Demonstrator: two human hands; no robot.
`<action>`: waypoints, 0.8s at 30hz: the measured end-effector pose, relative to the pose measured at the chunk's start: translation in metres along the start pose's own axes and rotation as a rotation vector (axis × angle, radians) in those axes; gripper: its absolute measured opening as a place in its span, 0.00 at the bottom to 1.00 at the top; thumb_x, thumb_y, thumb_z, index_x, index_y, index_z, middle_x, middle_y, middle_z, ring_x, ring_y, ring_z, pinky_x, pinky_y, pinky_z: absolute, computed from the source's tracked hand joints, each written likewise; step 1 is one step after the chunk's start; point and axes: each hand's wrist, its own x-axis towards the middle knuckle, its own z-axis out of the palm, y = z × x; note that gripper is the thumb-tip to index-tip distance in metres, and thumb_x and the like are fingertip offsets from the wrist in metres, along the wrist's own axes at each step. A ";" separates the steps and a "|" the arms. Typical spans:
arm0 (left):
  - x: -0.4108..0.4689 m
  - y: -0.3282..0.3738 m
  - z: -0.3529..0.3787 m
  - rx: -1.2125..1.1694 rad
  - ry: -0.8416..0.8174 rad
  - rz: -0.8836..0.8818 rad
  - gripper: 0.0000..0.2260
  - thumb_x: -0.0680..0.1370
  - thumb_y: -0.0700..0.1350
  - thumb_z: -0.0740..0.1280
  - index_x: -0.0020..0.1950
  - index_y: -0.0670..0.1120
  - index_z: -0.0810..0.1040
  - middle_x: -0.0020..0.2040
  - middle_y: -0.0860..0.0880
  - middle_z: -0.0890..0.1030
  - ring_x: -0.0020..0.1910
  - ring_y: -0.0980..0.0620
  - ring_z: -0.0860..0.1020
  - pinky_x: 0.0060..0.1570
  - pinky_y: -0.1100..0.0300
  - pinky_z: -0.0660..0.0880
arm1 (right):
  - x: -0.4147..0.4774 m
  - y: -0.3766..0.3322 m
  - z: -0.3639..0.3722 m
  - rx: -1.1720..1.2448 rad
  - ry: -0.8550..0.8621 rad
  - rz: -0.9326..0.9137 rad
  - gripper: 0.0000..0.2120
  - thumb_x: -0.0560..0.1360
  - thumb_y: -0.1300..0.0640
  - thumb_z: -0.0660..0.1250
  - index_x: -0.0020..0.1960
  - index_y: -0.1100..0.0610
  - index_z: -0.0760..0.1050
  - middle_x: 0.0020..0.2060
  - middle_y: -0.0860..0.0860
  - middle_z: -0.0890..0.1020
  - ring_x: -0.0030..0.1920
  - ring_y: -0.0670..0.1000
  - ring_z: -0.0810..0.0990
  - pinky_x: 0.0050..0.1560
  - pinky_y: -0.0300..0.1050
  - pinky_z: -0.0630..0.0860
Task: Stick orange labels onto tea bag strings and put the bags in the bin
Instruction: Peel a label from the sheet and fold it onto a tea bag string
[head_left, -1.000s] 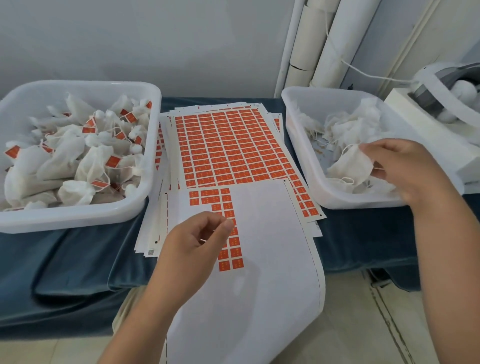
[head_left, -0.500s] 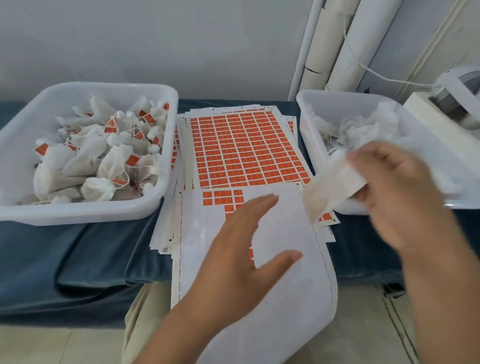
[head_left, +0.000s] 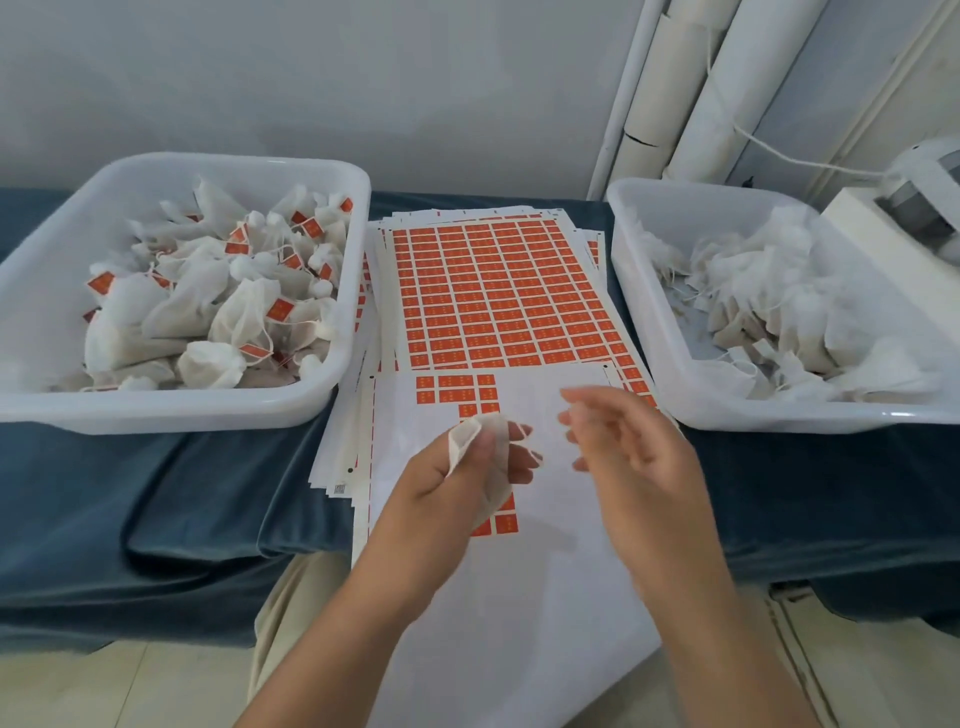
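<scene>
Blue cloth (head_left: 156, 493); left hand (head_left: 447, 488) pinches crumpled mesh tea bag (head_left: 465, 435).

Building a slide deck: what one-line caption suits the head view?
Left hand holds a tea bag over the orange label sheet, right hand open beside it.

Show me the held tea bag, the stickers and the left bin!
Tea bag (head_left: 464, 441): head view, its folded top.
Stickers (head_left: 498, 296): head view, middle of sheet.
Left bin (head_left: 156, 413): head view, front wall.

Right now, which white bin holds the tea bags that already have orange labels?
The left bin: orange tags dot its bags; the right bin holds plain white ones.
</scene>
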 end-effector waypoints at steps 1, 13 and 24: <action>-0.001 0.000 -0.001 -0.007 -0.008 -0.015 0.21 0.82 0.65 0.56 0.55 0.59 0.85 0.51 0.61 0.87 0.54 0.64 0.83 0.44 0.74 0.77 | 0.001 0.000 0.001 -0.068 -0.068 0.003 0.14 0.74 0.32 0.64 0.59 0.30 0.77 0.55 0.28 0.81 0.57 0.31 0.79 0.47 0.26 0.78; -0.001 -0.005 -0.018 0.028 -0.061 -0.069 0.16 0.80 0.66 0.58 0.53 0.65 0.85 0.49 0.68 0.85 0.51 0.70 0.83 0.38 0.77 0.76 | -0.007 0.017 0.009 -0.214 -0.163 -0.052 0.17 0.77 0.36 0.63 0.56 0.42 0.84 0.49 0.34 0.86 0.53 0.38 0.84 0.54 0.31 0.79; 0.010 -0.010 -0.014 0.261 -0.149 0.117 0.11 0.78 0.62 0.66 0.48 0.58 0.83 0.44 0.57 0.85 0.47 0.53 0.83 0.48 0.61 0.81 | -0.007 0.023 0.008 -0.097 -0.182 0.044 0.15 0.83 0.52 0.67 0.38 0.43 0.77 0.34 0.39 0.81 0.39 0.39 0.81 0.41 0.26 0.74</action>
